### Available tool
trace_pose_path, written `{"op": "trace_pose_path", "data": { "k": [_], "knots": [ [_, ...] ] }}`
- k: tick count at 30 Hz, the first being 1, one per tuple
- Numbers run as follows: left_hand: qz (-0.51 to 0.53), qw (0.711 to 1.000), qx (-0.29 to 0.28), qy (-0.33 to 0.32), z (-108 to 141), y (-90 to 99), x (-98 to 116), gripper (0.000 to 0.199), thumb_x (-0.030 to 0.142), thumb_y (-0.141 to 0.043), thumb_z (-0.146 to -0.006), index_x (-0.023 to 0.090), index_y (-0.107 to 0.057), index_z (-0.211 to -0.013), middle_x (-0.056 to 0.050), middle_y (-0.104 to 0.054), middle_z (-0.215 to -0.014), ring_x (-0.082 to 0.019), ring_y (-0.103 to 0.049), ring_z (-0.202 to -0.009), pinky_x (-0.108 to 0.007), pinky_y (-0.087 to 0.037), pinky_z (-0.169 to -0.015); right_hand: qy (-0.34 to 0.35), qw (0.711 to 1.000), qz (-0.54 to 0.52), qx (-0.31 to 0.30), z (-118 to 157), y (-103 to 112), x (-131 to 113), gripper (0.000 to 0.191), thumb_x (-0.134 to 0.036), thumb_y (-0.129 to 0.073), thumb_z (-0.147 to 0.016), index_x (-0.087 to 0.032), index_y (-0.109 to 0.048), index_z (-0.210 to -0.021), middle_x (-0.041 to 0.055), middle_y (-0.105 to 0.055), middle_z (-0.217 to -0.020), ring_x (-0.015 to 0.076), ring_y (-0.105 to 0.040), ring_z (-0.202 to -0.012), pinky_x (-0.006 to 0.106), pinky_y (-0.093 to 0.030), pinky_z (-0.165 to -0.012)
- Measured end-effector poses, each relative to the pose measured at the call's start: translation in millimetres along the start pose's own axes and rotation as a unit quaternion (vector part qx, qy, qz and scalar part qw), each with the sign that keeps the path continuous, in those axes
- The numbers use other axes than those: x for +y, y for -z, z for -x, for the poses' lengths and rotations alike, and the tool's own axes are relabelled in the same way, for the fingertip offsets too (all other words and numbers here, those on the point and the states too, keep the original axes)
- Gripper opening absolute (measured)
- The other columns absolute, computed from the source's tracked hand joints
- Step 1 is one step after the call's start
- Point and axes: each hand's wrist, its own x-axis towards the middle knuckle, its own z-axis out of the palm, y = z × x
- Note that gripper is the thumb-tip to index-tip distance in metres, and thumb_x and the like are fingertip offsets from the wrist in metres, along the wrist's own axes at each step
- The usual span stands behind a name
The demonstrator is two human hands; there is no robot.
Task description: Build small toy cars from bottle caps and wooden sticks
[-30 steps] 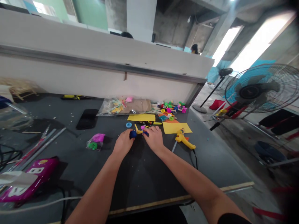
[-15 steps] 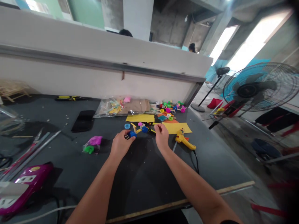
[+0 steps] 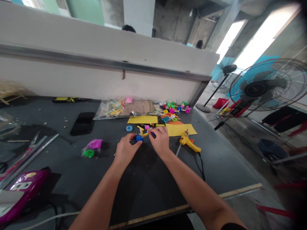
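Observation:
My left hand [image 3: 126,147] pinches a round blue lump [image 3: 139,138], which looks like modelling clay, between thumb and fingers. Thin yellow and pale sticks [image 3: 141,129] rise beside the lump. Just to the right, my right hand [image 3: 159,138] has its fingers closed around a second small blue piece [image 3: 153,134], mostly hidden by the fingertips. A pink round piece [image 3: 147,127] sits just beyond both hands. On the table left of it lies a light blue ring-like disc [image 3: 129,128].
A yellow glue gun [image 3: 189,143] with a black cord lies right of my hands. Yellow sheets [image 3: 181,129], a clear plastic bag [image 3: 115,108] and colourful small pieces [image 3: 172,108] lie behind. A phone [image 3: 82,123], bagged clay [image 3: 94,145] and a purple power strip [image 3: 28,188] are left.
My right hand has moved left and closed over the blue piece that showed before it. My left hand has shifted slightly right with the blue lump, bringing the hands closer together.

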Motion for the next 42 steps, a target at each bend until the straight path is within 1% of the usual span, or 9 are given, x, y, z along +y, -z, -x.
{"op": "trace_pose_path", "data": {
  "k": [6,14,17,22,24,27,31,36,42],
  "knots": [
    [0.017,1.0,-0.011,0.014,-2,-1.3,-3,0.032,0.036,-0.064,-0.071,0.02,-0.062,-0.099,-0.005,-0.068,-0.096,-0.022,-0.062,-0.093,-0.035,-0.045,-0.084,0.0,1.0,-0.003,-0.019,-1,-1,1,0.015,-0.023,-0.048,-0.085,-0.02,-0.061,-0.078,0.0063,-0.057,-0.081,0.0216,-0.048,-0.088,0.037,-0.038,-0.084],
    [0.003,0.999,-0.01,0.048,-6,1.4,-10,0.035,0.036,-0.063,-0.072,0.02,-0.062,-0.102,-0.007,-0.067,-0.098,-0.022,-0.06,-0.094,-0.034,-0.045,-0.083,-0.087,0.992,-0.075,0.052,-1,5,12,0.018,-0.028,-0.039,-0.089,-0.02,-0.051,-0.079,0.0059,-0.055,-0.08,0.0202,-0.048,-0.082,0.035,-0.038,-0.078],
    [-0.016,0.999,-0.02,0.045,-7,1.1,-12,0.036,0.033,-0.063,-0.073,0.019,-0.061,-0.105,-0.008,-0.067,-0.1,-0.023,-0.06,-0.097,-0.035,-0.044,-0.084,-0.162,0.971,-0.139,0.111,-5,10,21,0.021,-0.035,-0.037,-0.089,-0.02,-0.047,-0.079,0.0035,-0.05,-0.077,0.0179,-0.047,-0.075,0.032,-0.039,-0.072],
    [-0.05,0.998,-0.035,0.008,-11,-2.4,-22,0.035,0.028,-0.061,-0.075,0.02,-0.059,-0.109,-0.008,-0.065,-0.107,-0.024,-0.06,-0.099,-0.036,-0.045,-0.086,-0.282,0.897,-0.297,0.166,-14,17,34,0.026,-0.038,-0.029,-0.089,-0.023,-0.034,-0.069,-0.0049,-0.035,-0.059,0.0114,-0.038,-0.051,0.024,-0.036,-0.052],
    [-0.064,0.997,-0.036,-0.019,-14,-3.8,-26,0.036,0.025,-0.059,-0.076,0.02,-0.058,-0.111,-0.009,-0.064,-0.111,-0.024,-0.059,-0.101,-0.036,-0.044,-0.089,-0.294,0.889,-0.315,0.155,-14,18,33,0.029,-0.038,-0.027,-0.089,-0.023,-0.03,-0.064,-0.0059,-0.031,-0.054,0.0102,-0.033,-0.045,0.022,-0.031,-0.044],
    [-0.081,0.994,-0.042,-0.054,-18,-4.6,-32,0.034,0.022,-0.057,-0.077,0.02,-0.058,-0.112,-0.009,-0.064,-0.113,-0.024,-0.059,-0.104,-0.039,-0.039,-0.096,-0.29,0.901,-0.306,0.103,-10,17,25,0.035,-0.041,-0.034,-0.087,-0.022,-0.033,-0.058,-0.0057,-0.033,-0.049,0.0096,-0.031,-0.042,0.022,-0.027,-0.041],
    [-0.104,0.991,-0.043,-0.075,-21,-4.2,-37,0.036,0.018,-0.055,-0.079,0.025,-0.056,-0.114,-0.006,-0.062,-0.12,-0.023,-0.056,-0.11,-0.046,-0.028,-0.104,-0.235,0.941,-0.242,0.008,-4,15,11,0.029,-0.041,-0.046,-0.083,-0.019,-0.054,-0.066,-0.001,-0.054,-0.059,0.0133,-0.049,-0.056,0.025,-0.039,-0.055],
    [-0.115,0.989,-0.043,-0.08,-21,-4.7,-40,0.038,0.017,-0.055,-0.078,0.026,-0.056,-0.115,-0.006,-0.059,-0.124,-0.023,-0.051,-0.117,-0.046,-0.026,-0.105,-0.173,0.95,-0.254,-0.053,1,11,3,0.015,-0.034,-0.055,-0.077,-0.02,-0.061,-0.074,0.0017,-0.063,-0.075,0.0162,-0.057,-0.071,0.027,-0.045,-0.067],
    [-0.108,0.99,-0.049,-0.072,-20,-2.0,-37,0.035,0.021,-0.055,-0.079,0.025,-0.056,-0.114,-0.006,-0.062,-0.12,-0.023,-0.057,-0.109,-0.047,-0.024,-0.106,-0.196,0.941,-0.26,-0.094,2,14,5,0.026,-0.041,-0.049,-0.083,-0.02,-0.062,-0.073,-0.0021,-0.059,-0.059,0.0111,-0.051,-0.049,0.022,-0.04,-0.052]
  ]
}}
